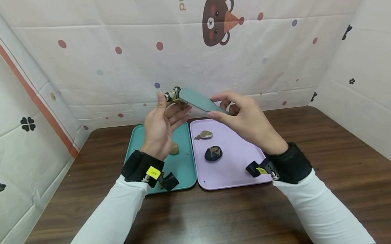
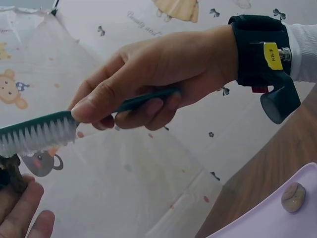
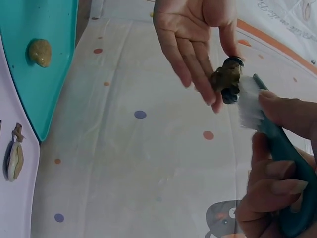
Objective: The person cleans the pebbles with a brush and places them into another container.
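Note:
My right hand [image 1: 244, 119] grips the handle of a teal scrubbing brush [image 1: 199, 100] with white bristles [image 2: 39, 136]. It is held above the trays, bristles facing down toward my left hand [image 1: 159, 131]. Between thumb and fingers, palm turned up, that left hand pinches a small dark-and-tan banded object [image 1: 173, 95]. In the right wrist view this knobbly object [image 3: 228, 79] has dark, glossy ends and a brown middle, and the bristles meet its side. Its exact kind cannot be told.
Below the hands, a teal tray [image 1: 186, 171] carries a tan stone [image 1: 174, 148]. Beside it, a lilac tray [image 1: 232, 175] bears a black stone with a brown patch [image 1: 213, 153] and a small oval piece with a knobbly stem [image 1: 205, 134]. A patterned cloth backdrop [image 1: 112, 78] rises behind the wooden table [image 1: 205, 222].

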The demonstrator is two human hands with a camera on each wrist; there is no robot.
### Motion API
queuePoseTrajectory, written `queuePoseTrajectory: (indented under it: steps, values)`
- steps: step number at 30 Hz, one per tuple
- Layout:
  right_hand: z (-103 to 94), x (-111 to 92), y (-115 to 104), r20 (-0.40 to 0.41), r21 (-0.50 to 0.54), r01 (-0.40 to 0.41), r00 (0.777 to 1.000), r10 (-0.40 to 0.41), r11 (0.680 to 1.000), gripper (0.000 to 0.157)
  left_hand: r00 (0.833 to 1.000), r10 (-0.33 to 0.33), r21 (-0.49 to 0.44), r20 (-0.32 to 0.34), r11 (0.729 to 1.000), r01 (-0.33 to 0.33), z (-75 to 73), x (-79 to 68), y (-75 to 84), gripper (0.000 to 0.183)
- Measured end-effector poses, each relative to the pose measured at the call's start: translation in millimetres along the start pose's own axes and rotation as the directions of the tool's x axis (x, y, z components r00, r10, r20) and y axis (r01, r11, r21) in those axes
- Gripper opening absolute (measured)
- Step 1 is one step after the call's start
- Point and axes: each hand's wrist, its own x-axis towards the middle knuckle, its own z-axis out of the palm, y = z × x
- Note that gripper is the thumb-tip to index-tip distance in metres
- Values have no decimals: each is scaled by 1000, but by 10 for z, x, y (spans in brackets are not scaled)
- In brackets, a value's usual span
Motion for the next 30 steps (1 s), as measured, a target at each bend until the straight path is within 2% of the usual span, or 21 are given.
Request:
queuePoseTrajectory:
  steps: [3, 6, 10, 13, 16, 19, 23, 26, 30]
  values:
    - [-2, 0, -6, -30, 11, 21, 999, -21, 1000, 41, 1000, 5, 14, 6, 1000, -5, 1, -3, -1, 64]
    - [-2, 6, 1, -25, 2, 39, 999, -38, 999, 41, 1000, 4, 37, 25, 999, -4, 7, -10, -7, 64]
    - [-32, 5, 17, 4, -51, 11, 1000, -10, 999, 40, 1000, 0, 38, 21, 999, -1, 9, -5, -18, 63]
    - [-68, 5, 14, -17, -71, -3, 1000, 2, 997, 40, 1000, -1, 22, 25, 1000, 0, 8, 0, -25, 62]
    - [-82, 7, -4, -41, -67, 34, 998, -37, 997, 40, 999, -10, 6, 40, 1000, 10, 11, -1, -32, 59]
    - [-79, 12, -16, -17, -69, 72, 997, -73, 995, 41, 998, -21, -10, 52, 1000, 21, 17, -1, -37, 57]
    - [-109, 17, -9, 27, -112, 24, 999, -21, 993, 39, 999, -22, -33, 49, 999, 24, 15, 7, -35, 57]
    - [-141, 8, -17, 15, -129, -9, 1000, 11, 992, 39, 999, -22, -46, 45, 999, 24, 11, 9, -31, 58]
    - [-139, 5, -33, -9, -119, 56, 998, -58, 991, 42, 998, -29, -39, 58, 999, 31, 14, 6, -31, 58]
